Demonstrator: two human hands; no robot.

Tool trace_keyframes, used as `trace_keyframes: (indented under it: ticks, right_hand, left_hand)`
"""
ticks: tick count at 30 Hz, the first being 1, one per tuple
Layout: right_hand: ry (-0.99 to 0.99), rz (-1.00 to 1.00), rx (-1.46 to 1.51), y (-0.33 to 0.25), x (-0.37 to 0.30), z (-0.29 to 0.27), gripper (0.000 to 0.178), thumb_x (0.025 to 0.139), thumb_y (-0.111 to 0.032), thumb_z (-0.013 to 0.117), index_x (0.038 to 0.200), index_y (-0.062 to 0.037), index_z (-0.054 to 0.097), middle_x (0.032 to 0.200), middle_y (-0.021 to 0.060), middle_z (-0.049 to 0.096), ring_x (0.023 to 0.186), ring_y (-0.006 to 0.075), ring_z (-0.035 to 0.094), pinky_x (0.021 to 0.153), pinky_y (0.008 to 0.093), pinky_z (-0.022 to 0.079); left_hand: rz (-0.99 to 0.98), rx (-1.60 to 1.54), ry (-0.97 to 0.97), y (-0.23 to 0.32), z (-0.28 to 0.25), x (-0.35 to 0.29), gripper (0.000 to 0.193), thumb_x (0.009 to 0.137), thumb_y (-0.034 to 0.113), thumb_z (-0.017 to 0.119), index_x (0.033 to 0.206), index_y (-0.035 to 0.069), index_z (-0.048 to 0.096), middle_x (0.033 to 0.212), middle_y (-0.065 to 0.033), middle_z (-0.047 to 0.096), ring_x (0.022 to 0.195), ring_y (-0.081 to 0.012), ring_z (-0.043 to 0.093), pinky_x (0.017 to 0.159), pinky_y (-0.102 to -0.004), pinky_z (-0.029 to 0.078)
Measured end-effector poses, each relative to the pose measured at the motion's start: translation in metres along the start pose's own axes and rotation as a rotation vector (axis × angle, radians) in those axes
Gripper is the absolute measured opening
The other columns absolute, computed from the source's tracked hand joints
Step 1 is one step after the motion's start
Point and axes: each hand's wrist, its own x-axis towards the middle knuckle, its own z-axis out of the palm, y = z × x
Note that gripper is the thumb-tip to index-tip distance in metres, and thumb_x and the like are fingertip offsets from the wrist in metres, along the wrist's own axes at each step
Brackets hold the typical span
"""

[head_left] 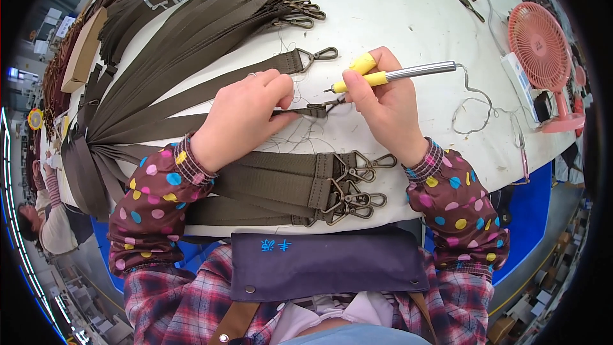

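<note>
My left hand (246, 112) is closed on a dark olive webbing strap (297, 113), pinching it close to its metal-hook end. The strap is turned on edge. In my right hand (391, 105) is a corded pen-shaped tool (418, 71) with a silver body, yellow grip and thin tip. That tip points left, just above the strap's snap hook (333, 105), which lies by my right fingers; whether they touch it I cannot tell. Yellow wrapping covers a right fingertip. Loose dark threads are scattered beneath the strap.
Many similar straps (185, 45) fan out from a tied bundle at the left. Finished-looking ends with snap hooks (354, 201) lie near the table's front edge. A pink fan (539, 45) stands at the right. The tool's cable (469, 99) trails across the white table (440, 25).
</note>
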Motion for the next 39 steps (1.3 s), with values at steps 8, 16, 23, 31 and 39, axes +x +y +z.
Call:
trace_keyframes:
  ticks: [8, 16, 23, 31, 39]
  right_hand:
    - [-0.101, 0.028, -0.021, 0.002, -0.005, 0.001, 0.018, 0.089, -0.013, 0.061, 0.089, -0.0009, 0.048, 0.071, 0.0018, 0.057, 0.062, 0.0036, 0.053, 0.052, 0.0194, 0.043]
    - [-0.198, 0.031, -0.091, 0.013, -0.011, 0.007, 0.019, 0.089, -0.014, 0.061, 0.088, -0.0013, 0.046, 0.067, 0.0031, 0.057, 0.056, 0.0052, 0.052, 0.05, 0.021, 0.042]
    - [-0.245, 0.044, -0.17, 0.017, -0.011, 0.007, 0.024, 0.086, -0.017, 0.063, 0.085, -0.001, 0.045, 0.062, 0.0062, 0.055, 0.053, 0.0096, 0.052, 0.048, 0.025, 0.041]
    - [-0.273, 0.034, -0.216, 0.017, -0.01, 0.008, 0.025, 0.085, -0.018, 0.063, 0.083, -0.0008, 0.044, 0.061, 0.0098, 0.056, 0.051, 0.0161, 0.054, 0.048, 0.029, 0.041]
    - [-0.293, 0.024, -0.255, 0.015, -0.01, 0.007, 0.026, 0.085, -0.018, 0.063, 0.081, -0.0007, 0.044, 0.06, 0.0117, 0.056, 0.051, 0.0203, 0.055, 0.048, 0.031, 0.041]
  left_hand:
    - [0.094, -0.17, -0.025, 0.003, 0.009, -0.004, 0.029, 0.076, 0.019, 0.073, 0.092, 0.009, 0.051, 0.082, -0.0045, 0.052, 0.069, -0.0216, 0.057, 0.059, -0.0313, 0.046]
    - [0.136, -0.331, -0.156, -0.009, 0.013, 0.001, 0.024, 0.077, 0.016, 0.073, 0.09, 0.008, 0.055, 0.078, -0.0048, 0.051, 0.065, -0.0167, 0.052, 0.059, -0.028, 0.044]
    - [-0.155, -0.856, -0.249, -0.015, 0.017, -0.002, 0.015, 0.085, 0.01, 0.066, 0.081, 0.003, 0.053, 0.077, -0.0016, 0.057, 0.069, -0.0085, 0.052, 0.063, -0.0235, 0.044]
    - [-0.174, -0.999, -0.25, -0.015, 0.018, -0.003, 0.018, 0.087, 0.008, 0.063, 0.08, 0.002, 0.047, 0.082, -0.0047, 0.061, 0.075, -0.0072, 0.054, 0.066, -0.0223, 0.046]
    - [-0.182, -0.944, -0.248, -0.013, 0.016, -0.002, 0.017, 0.087, 0.008, 0.062, 0.08, 0.001, 0.047, 0.083, -0.0071, 0.062, 0.077, -0.0095, 0.058, 0.067, -0.0233, 0.047]
